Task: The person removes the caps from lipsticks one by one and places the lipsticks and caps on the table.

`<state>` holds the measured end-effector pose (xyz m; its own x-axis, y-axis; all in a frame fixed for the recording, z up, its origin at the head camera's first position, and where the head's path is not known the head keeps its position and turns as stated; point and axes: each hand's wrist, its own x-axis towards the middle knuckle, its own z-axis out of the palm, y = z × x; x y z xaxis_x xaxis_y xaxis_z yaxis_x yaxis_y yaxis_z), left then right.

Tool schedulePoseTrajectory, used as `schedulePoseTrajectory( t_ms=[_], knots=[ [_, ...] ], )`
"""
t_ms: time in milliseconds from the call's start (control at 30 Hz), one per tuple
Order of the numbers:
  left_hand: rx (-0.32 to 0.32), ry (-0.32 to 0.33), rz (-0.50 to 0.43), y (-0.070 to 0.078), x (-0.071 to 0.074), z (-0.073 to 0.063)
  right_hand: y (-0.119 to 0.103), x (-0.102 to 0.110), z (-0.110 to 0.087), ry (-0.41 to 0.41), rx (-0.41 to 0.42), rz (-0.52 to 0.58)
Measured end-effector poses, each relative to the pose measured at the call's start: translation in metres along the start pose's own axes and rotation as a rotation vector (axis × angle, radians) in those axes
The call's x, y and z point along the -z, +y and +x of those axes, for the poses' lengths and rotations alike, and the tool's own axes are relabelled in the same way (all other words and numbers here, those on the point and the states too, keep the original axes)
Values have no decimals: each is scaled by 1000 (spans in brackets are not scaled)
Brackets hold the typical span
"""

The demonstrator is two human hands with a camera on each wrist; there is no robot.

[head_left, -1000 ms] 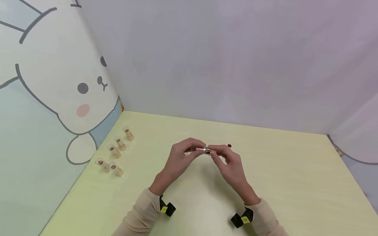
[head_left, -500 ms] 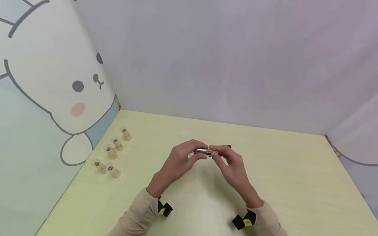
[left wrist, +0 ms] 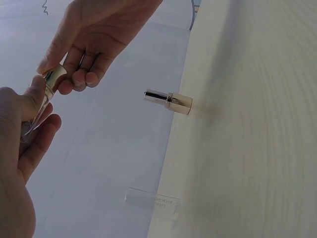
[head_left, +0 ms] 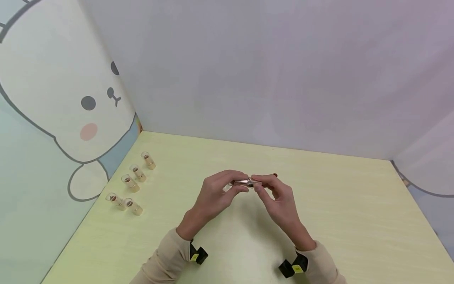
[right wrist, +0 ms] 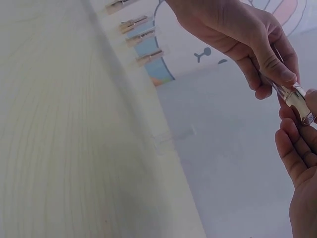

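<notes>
Two hands share one small thing: we see the left hand [head_left: 216, 195] and the right hand [head_left: 280, 202] meeting over the table [head_left: 354, 213], with a slim tube [head_left: 242, 182] between their fingertips. Our left thumb and fingers are nearly closed, pinching one end of the tube; our right thumb and fingers pinch the other end just as narrowly. The tube lies roughly level from hand to hand, above the tabletop, with shiny metallic and clear parts showing between the fingers. The left wrist view shows our other right fingers loosely bent beside the grip.

Beyond the fingers, apart from both hands, we have a gold-based tube [left wrist: 181, 104] standing upright on the table; from the head only its dark red tip shows, just past the right fingers. To its left, also beyond our fingers, stands a clear cylinder [left wrist: 153, 203] with faint lettering.

Well apart to the left of our left fingers, five clear-topped tubes [head_left: 130, 183] stand in a loose group, gold below, darker inside. Behind our fingertips, past the table's far edge, hangs a pale lilac-grey backdrop [head_left: 248, 79]. Nearer us than the fingers are beige sleeves [head_left: 164, 256] and black wrist devices [head_left: 201, 255] with yellow labels.
</notes>
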<state>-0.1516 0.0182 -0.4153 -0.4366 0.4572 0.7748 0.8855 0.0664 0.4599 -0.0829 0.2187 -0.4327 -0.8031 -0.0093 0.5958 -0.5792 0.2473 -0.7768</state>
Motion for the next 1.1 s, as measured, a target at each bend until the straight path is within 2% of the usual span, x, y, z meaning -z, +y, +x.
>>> schedulePoseTrajectory(
  t_ms=[233, 667, 1000, 1100],
  knots=[
    [-46, 44, -4, 0, -3, -1, 2, -2, -1, 23, 42, 2],
    [-46, 14, 28, 0, 1, -1, 1, 3, 2, -36, 22, 5],
    [-50, 91, 24, 2, -6, -3, 4, -4, -4, 50, 66, 33],
    [-45, 102, 25, 3, -7, -4, 5, -5, -3, 55, 72, 62]
  ],
)
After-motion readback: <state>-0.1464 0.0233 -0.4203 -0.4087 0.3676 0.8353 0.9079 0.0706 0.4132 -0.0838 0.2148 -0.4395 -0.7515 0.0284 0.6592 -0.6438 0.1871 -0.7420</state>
